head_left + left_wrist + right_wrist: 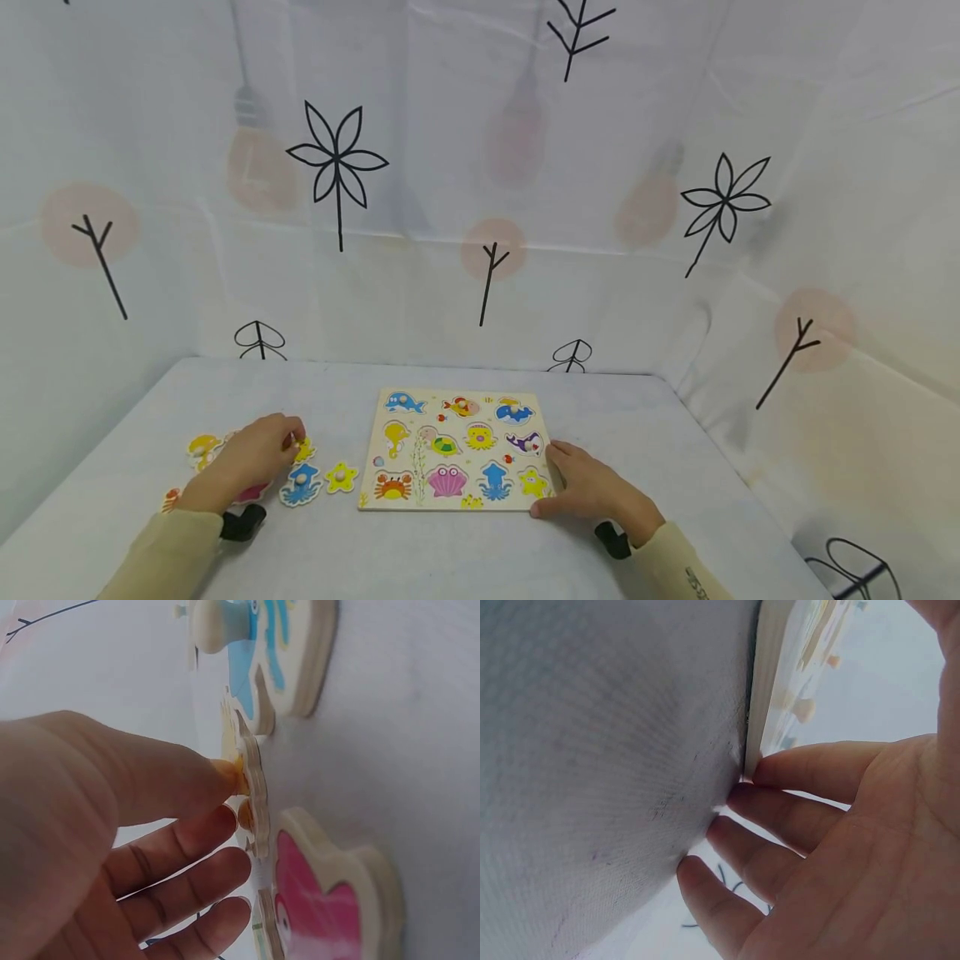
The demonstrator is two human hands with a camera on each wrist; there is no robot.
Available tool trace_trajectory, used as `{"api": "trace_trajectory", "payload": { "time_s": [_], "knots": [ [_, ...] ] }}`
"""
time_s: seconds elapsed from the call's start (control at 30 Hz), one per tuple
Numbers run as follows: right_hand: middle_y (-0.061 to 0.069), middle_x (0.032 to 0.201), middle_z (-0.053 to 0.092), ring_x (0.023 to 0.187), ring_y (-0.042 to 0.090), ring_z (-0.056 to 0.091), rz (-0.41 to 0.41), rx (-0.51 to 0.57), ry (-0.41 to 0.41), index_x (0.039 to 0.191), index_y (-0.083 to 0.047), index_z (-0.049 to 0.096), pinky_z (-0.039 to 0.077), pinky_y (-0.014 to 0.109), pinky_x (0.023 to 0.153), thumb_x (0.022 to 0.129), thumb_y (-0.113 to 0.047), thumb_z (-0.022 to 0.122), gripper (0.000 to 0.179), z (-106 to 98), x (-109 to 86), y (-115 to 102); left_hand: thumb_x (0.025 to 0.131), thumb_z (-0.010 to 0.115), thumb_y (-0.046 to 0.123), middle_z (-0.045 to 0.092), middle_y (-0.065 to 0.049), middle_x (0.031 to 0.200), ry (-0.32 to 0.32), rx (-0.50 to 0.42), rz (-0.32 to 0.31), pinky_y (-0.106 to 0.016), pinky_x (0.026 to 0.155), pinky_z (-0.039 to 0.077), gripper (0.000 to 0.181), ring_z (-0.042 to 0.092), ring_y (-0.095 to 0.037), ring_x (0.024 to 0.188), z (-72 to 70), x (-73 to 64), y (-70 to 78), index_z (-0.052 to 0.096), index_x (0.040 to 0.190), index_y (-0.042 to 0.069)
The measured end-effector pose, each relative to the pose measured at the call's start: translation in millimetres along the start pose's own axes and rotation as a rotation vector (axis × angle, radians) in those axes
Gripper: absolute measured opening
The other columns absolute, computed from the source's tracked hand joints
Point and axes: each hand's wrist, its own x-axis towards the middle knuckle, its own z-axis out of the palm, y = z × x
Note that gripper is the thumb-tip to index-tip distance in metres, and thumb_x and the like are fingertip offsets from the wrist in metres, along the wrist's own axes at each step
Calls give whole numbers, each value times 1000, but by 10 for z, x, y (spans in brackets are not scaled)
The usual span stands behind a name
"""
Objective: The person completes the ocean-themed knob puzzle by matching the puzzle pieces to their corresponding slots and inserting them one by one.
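My left hand (251,458) is over a group of loose wooden puzzle pieces at the left. Its thumb and index finger pinch the knob of a yellow puzzle piece (255,791), which sits low at the tabletop. Beside it lie a blue squid piece (301,485), a yellow star piece (341,477) and a pink piece (319,900), partly hidden by the hand in the head view. The sea-animal puzzle board (480,503) lies flat in the middle. At its right edge, my right hand (592,487) touches the board with extended fingers, thumb by the near corner.
A yellow piece (202,447) and an orange-red piece (172,498) lie farther left, partly behind the left hand. Several pictures on the board carry knobs. White table cloth (450,554) covers the surface, and a printed curtain (420,292) stands behind and at the sides.
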Motion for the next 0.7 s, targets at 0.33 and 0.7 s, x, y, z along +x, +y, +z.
{"api": "trace_trajectory", "payload": {
  "time_s": [0.33, 0.7],
  "knots": [
    [11, 151, 33, 136, 33, 33, -1, -5, 0, 145, -7, 38, 28, 53, 107, 60, -65, 78, 111, -2, 13, 1, 85, 68, 9, 51, -2, 80, 7, 18, 1, -38, 65, 46, 11, 48, -20, 74, 17, 15, 1, 63, 94, 12],
    [11, 150, 33, 135, 33, 33, 9, -15, -2, 145, -7, 38, 29, 54, 106, 59, -65, 78, 111, 12, 10, 12, 84, 69, 9, 50, -1, 79, 35, 39, 6, -38, 68, 48, 12, 48, -19, 73, 26, -1, 32, 64, 94, 12]
  ]
}}
